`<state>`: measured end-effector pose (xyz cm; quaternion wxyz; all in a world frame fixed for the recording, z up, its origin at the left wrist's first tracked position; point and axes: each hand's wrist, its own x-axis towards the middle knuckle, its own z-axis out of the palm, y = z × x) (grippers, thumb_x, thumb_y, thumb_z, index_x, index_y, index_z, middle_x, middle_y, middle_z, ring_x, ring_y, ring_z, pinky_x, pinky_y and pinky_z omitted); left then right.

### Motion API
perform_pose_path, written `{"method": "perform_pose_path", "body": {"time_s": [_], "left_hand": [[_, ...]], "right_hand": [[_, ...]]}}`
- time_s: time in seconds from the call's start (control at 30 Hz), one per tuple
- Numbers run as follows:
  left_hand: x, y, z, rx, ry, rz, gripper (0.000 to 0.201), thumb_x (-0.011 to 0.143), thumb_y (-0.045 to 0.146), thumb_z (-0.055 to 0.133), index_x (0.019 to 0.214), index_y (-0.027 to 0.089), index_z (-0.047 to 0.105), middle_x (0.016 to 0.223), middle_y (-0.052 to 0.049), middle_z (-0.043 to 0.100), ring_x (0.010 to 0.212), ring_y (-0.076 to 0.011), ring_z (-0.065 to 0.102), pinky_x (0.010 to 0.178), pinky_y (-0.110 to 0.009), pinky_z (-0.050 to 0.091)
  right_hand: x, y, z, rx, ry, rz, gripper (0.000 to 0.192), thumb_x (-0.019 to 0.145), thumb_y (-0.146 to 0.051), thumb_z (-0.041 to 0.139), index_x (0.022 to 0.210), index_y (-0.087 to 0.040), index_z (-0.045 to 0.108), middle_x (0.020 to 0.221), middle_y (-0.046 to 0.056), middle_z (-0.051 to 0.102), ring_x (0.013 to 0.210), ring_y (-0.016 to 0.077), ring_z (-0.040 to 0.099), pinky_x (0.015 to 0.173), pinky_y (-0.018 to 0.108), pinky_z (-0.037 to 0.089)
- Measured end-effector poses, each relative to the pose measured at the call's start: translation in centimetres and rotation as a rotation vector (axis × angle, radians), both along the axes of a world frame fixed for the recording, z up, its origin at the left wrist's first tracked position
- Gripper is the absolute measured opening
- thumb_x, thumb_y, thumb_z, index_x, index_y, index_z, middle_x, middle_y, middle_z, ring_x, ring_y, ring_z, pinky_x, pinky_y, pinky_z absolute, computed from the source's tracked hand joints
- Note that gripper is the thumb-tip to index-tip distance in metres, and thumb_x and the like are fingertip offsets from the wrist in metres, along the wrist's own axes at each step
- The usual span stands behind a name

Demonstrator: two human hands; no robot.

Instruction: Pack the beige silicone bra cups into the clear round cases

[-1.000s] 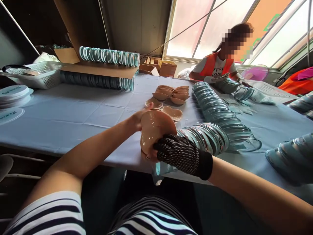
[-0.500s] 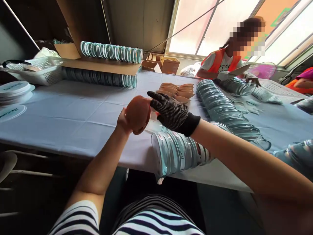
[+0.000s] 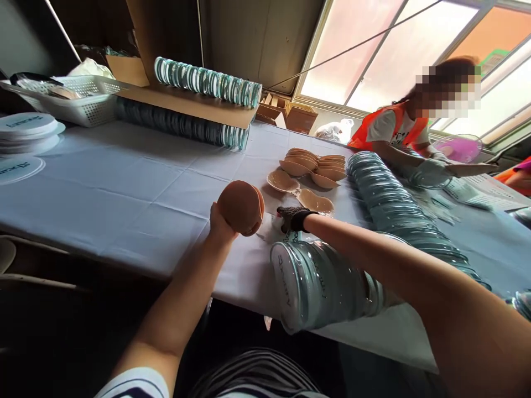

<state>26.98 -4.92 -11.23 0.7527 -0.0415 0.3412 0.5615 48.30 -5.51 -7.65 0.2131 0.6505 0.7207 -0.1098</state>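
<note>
Pale blue tablecloth point(image 3: 124, 188) fills the view. Left hand point(image 3: 219, 221) cups a tan dome-shaped pad point(image 3: 241, 207) above it, fingers curled underneath. Gloved right hand point(image 3: 292, 219) rests on a clear round lid point(image 3: 277, 229) just beside; its grip can't be made out.

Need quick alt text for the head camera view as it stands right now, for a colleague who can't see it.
The person's bare left hand holds up a rounded tan cup, while the black-gloved right hand rests on the blue tablecloth by a row of clear round lids. More tan cups lie beyond.
</note>
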Motion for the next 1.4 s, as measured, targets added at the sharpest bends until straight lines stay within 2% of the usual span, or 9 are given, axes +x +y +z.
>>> {"method": "perform_pose_path", "body": {"time_s": [0.17,0.3,0.4,0.47,0.6,0.73,0.93,1.2,1.4], "left_hand": [[-0.2,-0.5,0.2,0.243,-0.300,-0.239,0.082,0.084,0.081,0.034,0.134,0.019,0.054,0.129,-0.022,0.061,0.122,-0.0468,0.057,0.088,-0.068,0.051],[0.1,-1.0,0.2,0.418,-0.351,-0.351,0.082,0.085,0.078,0.036,0.138,0.016,0.050,0.136,-0.025,0.056,0.125,-0.0487,0.054,0.088,-0.069,0.051],[0.2,-1.2,0.4,0.296,-0.216,-0.326,0.073,0.086,0.076,0.035,0.134,0.023,0.053,0.131,-0.020,0.060,0.122,-0.0473,0.056,0.085,-0.072,0.050],[0.2,-1.1,0.5,0.203,-0.101,-0.242,0.064,0.089,0.072,0.033,0.129,0.028,0.057,0.126,-0.015,0.063,0.121,-0.0434,0.058,0.087,-0.070,0.051],[0.0,-0.6,0.8,0.087,0.009,-0.079,0.053,0.095,0.062,0.030,0.125,0.031,0.061,0.117,-0.009,0.066,0.118,-0.0353,0.061,0.094,-0.058,0.053],[-0.2,-0.5,0.9,0.112,-0.012,-0.025,0.055,0.090,0.068,0.039,0.125,0.033,0.060,0.111,-0.009,0.067,0.110,-0.0344,0.064,0.091,-0.058,0.054],[-0.2,-1.2,1.0,0.218,-0.047,-0.223,0.052,0.084,0.062,0.056,0.126,0.031,0.057,0.105,-0.011,0.068,0.102,-0.0388,0.066,0.080,-0.073,0.050],[-0.3,-1.1,0.8,0.154,-0.011,-0.195,0.051,0.086,0.061,0.050,0.125,0.029,0.056,0.112,-0.014,0.066,0.103,-0.0395,0.065,0.075,-0.065,0.055],[0.0,-1.1,0.6,0.214,0.005,-0.142,0.042,0.089,0.053,0.054,0.123,0.028,0.057,0.110,-0.011,0.068,0.103,-0.0367,0.066,0.082,-0.068,0.053]], "right_hand": [[0.1,1.0,1.4,-0.007,0.010,0.070,0.023,0.088,-0.028,0.056,0.103,-0.020,0.071,0.103,0.007,0.072,0.096,0.0219,0.066,0.079,0.031,0.049],[-0.2,0.9,2.0,-0.074,0.042,0.064,0.034,0.084,-0.038,0.060,0.111,-0.021,0.070,0.106,0.005,0.073,0.096,0.0215,0.067,0.076,0.027,0.049],[-1.2,0.3,1.7,-0.104,0.041,0.049,0.068,0.072,-0.052,0.072,0.131,-0.022,0.059,0.118,0.007,0.070,0.102,0.0253,0.067,0.082,0.031,0.051],[-2.2,-0.2,1.3,-0.118,0.019,0.051,0.078,0.062,-0.044,0.081,0.132,-0.019,0.058,0.121,0.011,0.069,0.104,0.0292,0.067,0.085,0.035,0.051],[-3.7,-0.7,0.9,-0.123,0.008,0.095,0.044,0.063,-0.022,0.078,0.106,-0.015,0.071,0.103,0.012,0.074,0.094,0.0277,0.069,0.082,0.034,0.052],[-3.3,-0.4,2.5,-0.061,0.029,0.183,0.022,0.075,-0.019,0.065,0.095,-0.020,0.073,0.096,0.005,0.075,0.090,0.0216,0.069,0.082,0.030,0.051],[-1.4,1.8,6.6,0.078,-0.023,0.201,0.038,0.085,-0.021,0.051,0.118,-0.023,0.070,0.124,0.006,0.070,0.112,0.0243,0.065,0.094,0.033,0.048],[-0.7,3.7,6.8,0.119,-0.066,0.207,0.029,0.088,-0.021,0.054,0.108,-0.019,0.075,0.109,0.010,0.075,0.096,0.0266,0.070,0.083,0.036,0.052],[-0.3,3.8,10.4,0.500,-0.097,0.188,0.027,0.090,-0.017,0.053,0.107,-0.010,0.073,0.112,0.017,0.072,0.107,0.0321,0.065,0.104,0.056,0.041]]}}
